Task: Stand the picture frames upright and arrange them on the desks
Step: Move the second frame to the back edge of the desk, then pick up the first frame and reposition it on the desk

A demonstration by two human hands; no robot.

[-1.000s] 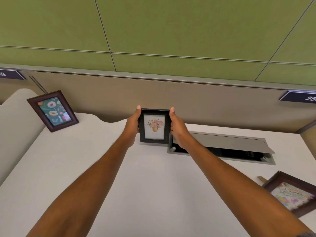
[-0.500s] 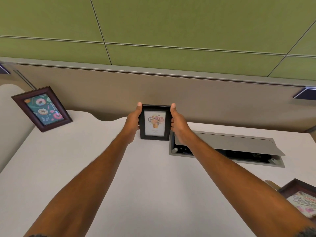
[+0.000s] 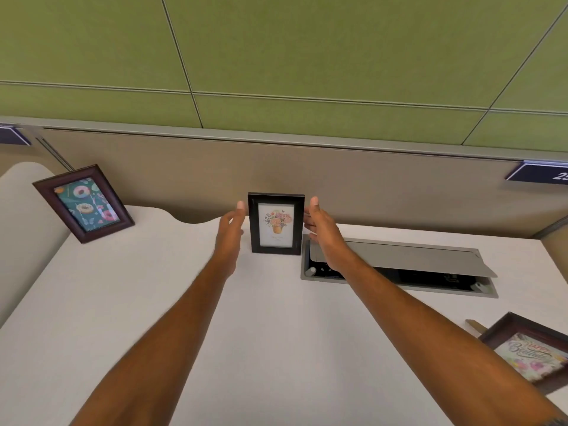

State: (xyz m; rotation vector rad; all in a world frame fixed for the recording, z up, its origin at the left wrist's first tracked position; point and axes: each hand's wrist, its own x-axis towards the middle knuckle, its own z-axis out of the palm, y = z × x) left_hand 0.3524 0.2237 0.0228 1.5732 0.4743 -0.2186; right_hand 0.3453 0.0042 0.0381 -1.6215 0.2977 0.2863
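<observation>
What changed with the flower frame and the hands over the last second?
Both hands have let go: the left hand and right hand now sit open just off the sides of the black flower frame, which stands upright on the desk. The doughnut frame and birthday frame stayed put.

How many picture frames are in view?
3: a doughnut frame standing at far left, a black flower frame upright between the hands, a birthday frame at right, cut off by the edge.

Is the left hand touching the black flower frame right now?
Apart. The head view shows a strip of beige wall between the left hand and the black flower frame, which stands upright.
</observation>
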